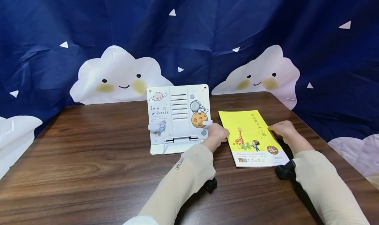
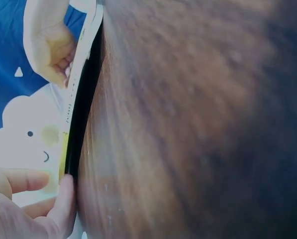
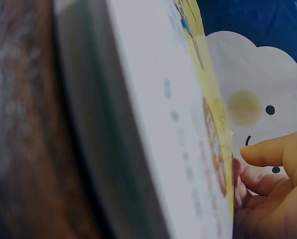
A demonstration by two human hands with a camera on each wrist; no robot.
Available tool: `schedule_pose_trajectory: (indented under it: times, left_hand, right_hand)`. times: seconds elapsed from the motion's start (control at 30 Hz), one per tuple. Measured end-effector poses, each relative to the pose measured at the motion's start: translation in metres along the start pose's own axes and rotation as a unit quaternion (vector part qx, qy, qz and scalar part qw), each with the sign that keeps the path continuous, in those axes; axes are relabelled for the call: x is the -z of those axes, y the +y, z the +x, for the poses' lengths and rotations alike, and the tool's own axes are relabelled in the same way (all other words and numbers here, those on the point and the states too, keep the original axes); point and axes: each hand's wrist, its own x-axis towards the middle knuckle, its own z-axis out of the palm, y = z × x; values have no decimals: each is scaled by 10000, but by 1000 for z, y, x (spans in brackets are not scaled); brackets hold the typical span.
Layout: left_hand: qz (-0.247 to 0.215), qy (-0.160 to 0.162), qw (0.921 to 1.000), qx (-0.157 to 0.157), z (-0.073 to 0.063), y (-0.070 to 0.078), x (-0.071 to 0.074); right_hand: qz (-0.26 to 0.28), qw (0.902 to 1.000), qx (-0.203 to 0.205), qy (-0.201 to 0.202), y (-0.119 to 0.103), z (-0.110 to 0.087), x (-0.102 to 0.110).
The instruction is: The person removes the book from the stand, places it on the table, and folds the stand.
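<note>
A yellow book (image 1: 248,129) with a giraffe and a child on its cover lies face up on the table. At its left edge my left hand (image 1: 217,134) holds it, a fingertip at the underside and the thumb on the cover side in the left wrist view. My right hand (image 1: 285,131) grips the opposite edge with curled fingers (image 3: 247,181); its thumb is by the cover. Part of each hand's fingers is hidden in the head view. Left of the book stands a white book stand (image 1: 179,119) with space drawings, close to my left hand.
The brown wooden table (image 1: 88,165) runs up to a dark blue curtain (image 1: 189,31) with smiling clouds. The stand's wire foot (image 1: 164,146) and side clip (image 1: 207,122) stick out near my left hand. Black wrist cameras (image 1: 285,170) sit under both wrists.
</note>
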Motion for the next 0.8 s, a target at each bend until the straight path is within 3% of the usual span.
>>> schedule_pose_trajectory:
  times: [0.23,0.8]
  left_hand:
    - [-35,-110,9999,0,-2,1,2]
    - [662,-385,9971,42,-11,6,11]
  right_hand:
    - [-176,9996,-153,188,-3,-1,-3]
    - [-167,9977,-349,551,-8,0,-10]
